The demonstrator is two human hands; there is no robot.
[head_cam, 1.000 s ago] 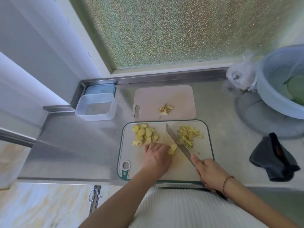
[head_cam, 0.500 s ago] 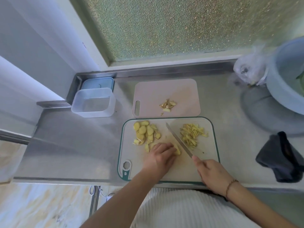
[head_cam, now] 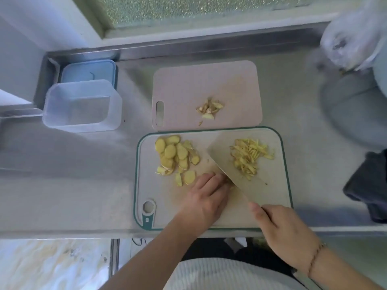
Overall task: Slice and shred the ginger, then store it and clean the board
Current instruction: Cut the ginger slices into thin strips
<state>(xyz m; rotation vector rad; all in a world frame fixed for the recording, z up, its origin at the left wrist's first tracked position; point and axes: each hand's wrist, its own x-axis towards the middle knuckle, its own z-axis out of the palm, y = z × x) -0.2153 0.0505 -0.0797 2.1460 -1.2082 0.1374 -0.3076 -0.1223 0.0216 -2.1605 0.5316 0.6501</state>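
A white cutting board with a green rim lies at the counter's front. Round ginger slices are piled on its left part, and thin ginger shreds lie on its right part. My right hand grips the handle of a broad knife, whose blade slants across the board between the two piles. My left hand presses curled fingertips down on a few slices right against the blade; those slices are mostly hidden under the fingers.
A pink cutting board with ginger peel scraps lies behind. A clear plastic container and its blue lid stand at the back left. A dark cloth, a blurred plastic bag and basin are at the right.
The camera has tilted down and closer. The knife blade now shows its broad flat side, leaning over the shreds. My left hand stays on the slices by the blade.
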